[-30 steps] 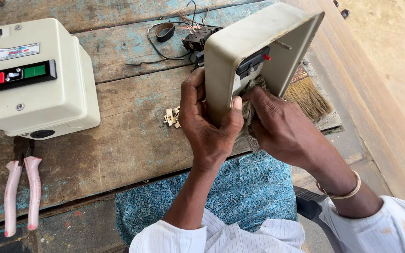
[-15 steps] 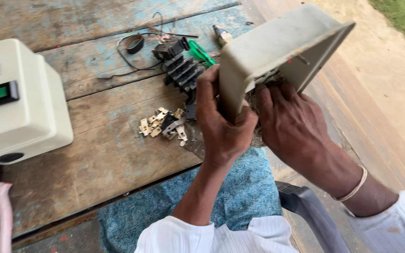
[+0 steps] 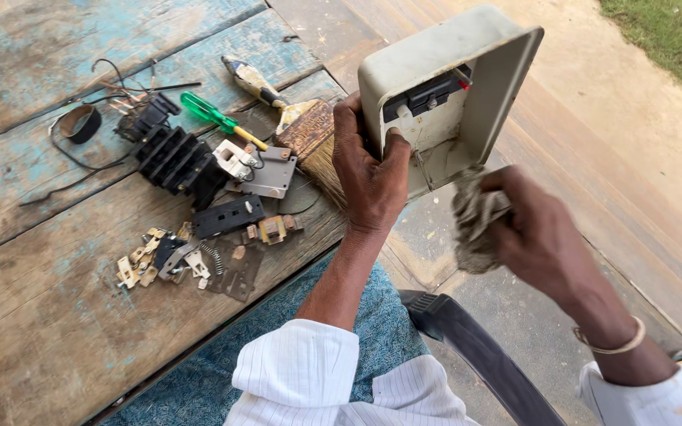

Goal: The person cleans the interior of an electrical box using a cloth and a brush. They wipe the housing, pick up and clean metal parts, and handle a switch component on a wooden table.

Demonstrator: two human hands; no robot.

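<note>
Since the earlier frame the right hand [image 3: 542, 237] has pulled back out of the open cream-coloured metal switch housing [image 3: 455, 95] and now sits just below it, fingers closed around a crumpled grey rag [image 3: 475, 225]. The left hand [image 3: 369, 170] clamps the housing's near edge, thumb pressed inside, holding it tilted above the edge of the weathered wooden table [image 3: 57, 315]. Black switch blocks [image 3: 175, 162], small brass contacts [image 3: 140, 264], a green-handled screwdriver [image 3: 211, 114] and a worn paintbrush [image 3: 301, 130] lie on the planks.
</note>
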